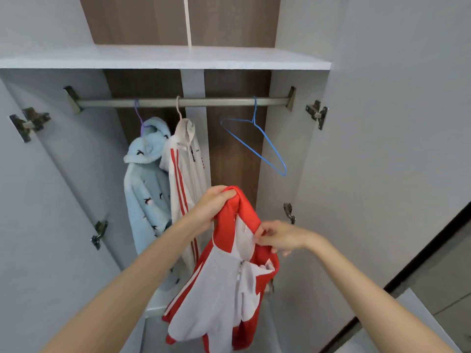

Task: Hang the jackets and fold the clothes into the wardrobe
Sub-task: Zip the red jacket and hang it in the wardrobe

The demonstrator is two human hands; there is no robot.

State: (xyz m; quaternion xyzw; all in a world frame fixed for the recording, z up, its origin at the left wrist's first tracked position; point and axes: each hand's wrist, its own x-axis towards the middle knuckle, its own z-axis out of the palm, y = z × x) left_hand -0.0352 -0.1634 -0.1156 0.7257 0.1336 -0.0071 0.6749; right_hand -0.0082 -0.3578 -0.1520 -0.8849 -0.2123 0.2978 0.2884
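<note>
Wardrobe (293, 138) stands with both doors swung wide; we look in from in front, slightly below the top shelf (163, 57). The hanging rail (204, 101) runs across under that shelf.

Progress, as we judge it: two jackets are hung. A light blue fleece jacket (145, 184) hangs at the left of the rail on a purple hanger, and just beside it, touching, a white jacket with red stripes (188, 169) hangs on a pale hanger. A third, the red and white jacket (221, 284), is not yet hung. It dangles in front of the wardrobe opening, below the rail and clear of it, with the zip front facing us. No folded clothes show anywhere in view, so we take the folding part as not begun, or out of sight. Roughly midway at best.

One blue wire hanger (254, 112) hangs bare toward the right of the rail, well apart from the held jacket. We expect it to serve next.

Left hand (216, 207): fingers (229, 193) curled tight over a bunched red fold at the top of the jacket, carrying its weight.

Right hand (277, 236): lower and to the right, its fingers (262, 234) nipping the red edge near the collar opening, thumb against them. Both hands have cloth; neither touches the hanger.
</note>
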